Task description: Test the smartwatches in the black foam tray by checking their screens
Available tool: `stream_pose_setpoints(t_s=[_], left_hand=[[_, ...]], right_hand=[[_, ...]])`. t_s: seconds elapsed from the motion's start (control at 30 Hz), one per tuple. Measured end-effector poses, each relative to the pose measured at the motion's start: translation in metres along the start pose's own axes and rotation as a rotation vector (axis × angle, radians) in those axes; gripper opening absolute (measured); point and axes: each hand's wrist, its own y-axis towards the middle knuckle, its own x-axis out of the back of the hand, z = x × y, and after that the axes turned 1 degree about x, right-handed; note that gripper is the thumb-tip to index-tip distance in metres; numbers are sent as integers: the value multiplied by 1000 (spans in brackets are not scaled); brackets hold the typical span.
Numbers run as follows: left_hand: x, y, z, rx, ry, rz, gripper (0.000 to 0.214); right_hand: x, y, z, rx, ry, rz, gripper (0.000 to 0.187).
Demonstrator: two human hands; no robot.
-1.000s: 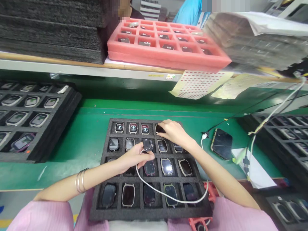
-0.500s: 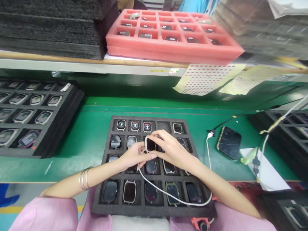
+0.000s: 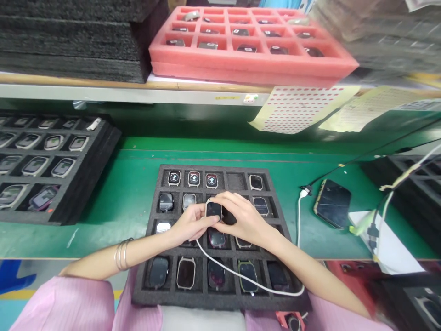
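Over the middle of a black foam tray [image 3: 220, 301], both of my hands hold one smartwatch case [image 3: 213, 210] with a dark screen and a pale frame. My left hand [image 3: 193, 223] grips it from the left, the thumb lying across the lower screen. From the right, my right hand [image 3: 246, 218] pinches its edge between fingers and thumb. A white cable [image 3: 248, 278] runs out from under my left hand and loops over the tray; its near end is hidden. Other watch cases sit in the tray's pockets, and three in the back row, one a lit watch [image 3: 194, 179], show dials.
A second black tray of watches [image 3: 82, 151] stands at left. On the shelf above rest a pink foam tray [image 3: 248, 73] and black foam stacks [image 3: 72, 46]. To the right lie a phone [image 3: 332, 203], a cable connector [image 3: 304, 191] and white paper [image 3: 396, 248].
My left thumb has moved up onto the watch's screen. The watch has shifted slightly left, and my right fingers have moved a little along its edge.
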Motion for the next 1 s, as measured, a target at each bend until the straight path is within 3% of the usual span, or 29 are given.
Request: stream_pose_setpoints(t_s=[0.23, 0.8, 0.9, 1.0], left_hand=[[1, 2, 2, -81, -23, 5, 32], [7, 4, 12, -100, 54, 15, 29], [3, 4, 3, -92, 106, 20, 35], [-3, 4, -7, 6, 67, 38, 47]], right_hand=[[-4, -5, 1, 87, -23, -104, 36], [-2, -8, 3, 43, 40, -68, 43], [12, -2, -9, 18, 122, 14, 40], [30, 4, -39, -63, 85, -6, 41]])
